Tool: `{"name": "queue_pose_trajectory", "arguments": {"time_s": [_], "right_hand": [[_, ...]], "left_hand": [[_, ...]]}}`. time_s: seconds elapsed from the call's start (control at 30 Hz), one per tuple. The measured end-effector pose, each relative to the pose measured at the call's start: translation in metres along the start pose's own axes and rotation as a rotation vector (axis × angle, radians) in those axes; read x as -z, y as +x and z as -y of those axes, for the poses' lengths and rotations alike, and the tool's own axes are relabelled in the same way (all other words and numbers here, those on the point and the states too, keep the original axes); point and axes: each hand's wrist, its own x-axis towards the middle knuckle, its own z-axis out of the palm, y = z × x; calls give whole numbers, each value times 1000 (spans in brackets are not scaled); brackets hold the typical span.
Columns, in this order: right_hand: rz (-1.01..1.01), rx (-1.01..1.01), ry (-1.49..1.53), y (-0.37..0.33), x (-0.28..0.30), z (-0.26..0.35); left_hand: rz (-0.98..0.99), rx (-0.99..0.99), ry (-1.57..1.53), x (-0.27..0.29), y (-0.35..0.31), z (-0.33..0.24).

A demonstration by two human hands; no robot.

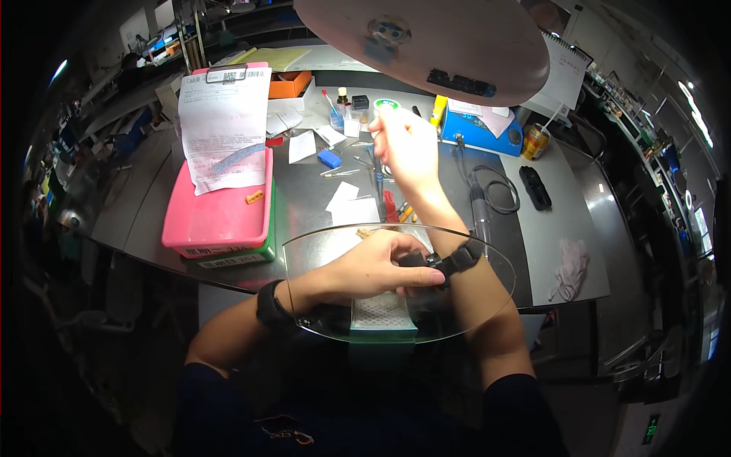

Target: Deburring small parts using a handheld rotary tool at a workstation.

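My right hand point(407, 148) is raised over the bench with its fingers curled in, and nothing shows between them. A black strap point(466, 257) with a small black device point(426, 261) is around my right wrist. My left hand point(373, 264) reaches across and grips that device between thumb and fingers. Another black band point(272, 305) sits on my left wrist. A clear, curved-edged pane point(327, 320) lies in front of my left hand and right forearm. Below my right hand, a slim blue-handled tool point(378, 183) lies on the bench.
At left, a pink tray point(217, 221) on a green one holds a clipped paper sheet point(223, 122) and a small orange piece point(254, 196). A large pale lamp head point(457, 46) hangs above. A blue control box point(480, 135), can point(535, 142), black case point(534, 188) and cloth point(569, 270) stand right.
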Motion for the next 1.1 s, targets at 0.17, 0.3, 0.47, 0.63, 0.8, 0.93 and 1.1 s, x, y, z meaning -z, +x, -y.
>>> {"name": "queue_pose_trajectory", "arguments": {"time_s": [0.17,0.3,0.47,0.63,0.8,0.93,1.1], "right_hand": [[98,528,-714,-11,4,-12],[122,965,-941,-17,8,-2],[122,593,-748,-27,21,-6],[294,-305,-139,-42,76,27],[250,-553,-154,-80,86,18],[233,-317,-524,-94,89,-14],[272,-188,-681,-91,85,-18]], "left_hand": [[-55,16,-79,0,0,1],[-96,73,11,0,-2,-3],[-82,-20,87,-7,-2,-1],[-412,-227,-113,31,-37,3],[-619,-304,-195,52,-56,30],[-667,-152,6,47,-58,41],[-675,-79,267,44,-53,45]]}}
